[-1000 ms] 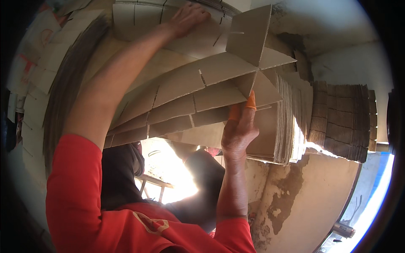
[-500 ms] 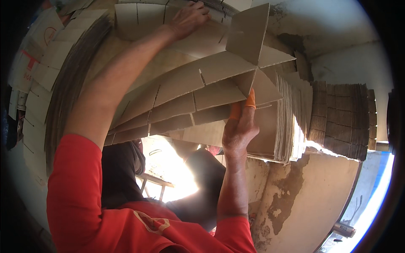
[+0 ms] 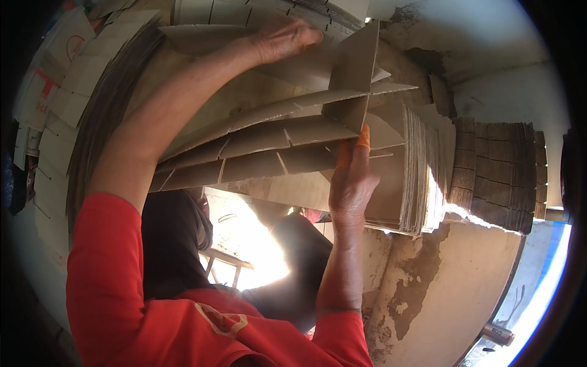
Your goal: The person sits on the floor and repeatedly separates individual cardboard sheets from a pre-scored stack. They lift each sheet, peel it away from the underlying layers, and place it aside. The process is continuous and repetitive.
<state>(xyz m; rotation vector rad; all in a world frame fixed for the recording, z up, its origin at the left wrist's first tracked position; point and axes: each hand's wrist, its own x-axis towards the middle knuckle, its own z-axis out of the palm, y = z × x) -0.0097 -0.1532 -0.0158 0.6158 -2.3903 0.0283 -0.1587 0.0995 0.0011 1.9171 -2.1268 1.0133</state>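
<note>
My right hand point(image 3: 353, 183), with orange covers on its fingertips, grips an upright cardboard cross piece point(image 3: 356, 67) from below. Several long slotted cardboard strips point(image 3: 254, 145) fan out leftward from that piece. My left hand point(image 3: 288, 40) is closed at the far side, with its fingers curled over another long cardboard strip point(image 3: 211, 38). This strip slants toward the upright piece, its right end beside it. Motion blurs the left fingers slightly, and part of the strip is hidden behind them.
More slotted strips point(image 3: 257, 13) lie at the far edge. A stack of cardboard sheets point(image 3: 419, 177) stands to the right, beside darker slotted bundles point(image 3: 492, 168). Tall cardboard stacks point(image 3: 113, 98) line the left. A metal cylinder point(image 3: 498, 334) sits at lower right.
My left hand has moved right and slightly nearer, bringing the far strip away from the other strips toward the cross piece. The fanned strips have tilted, and the upright piece has turned slightly.
</note>
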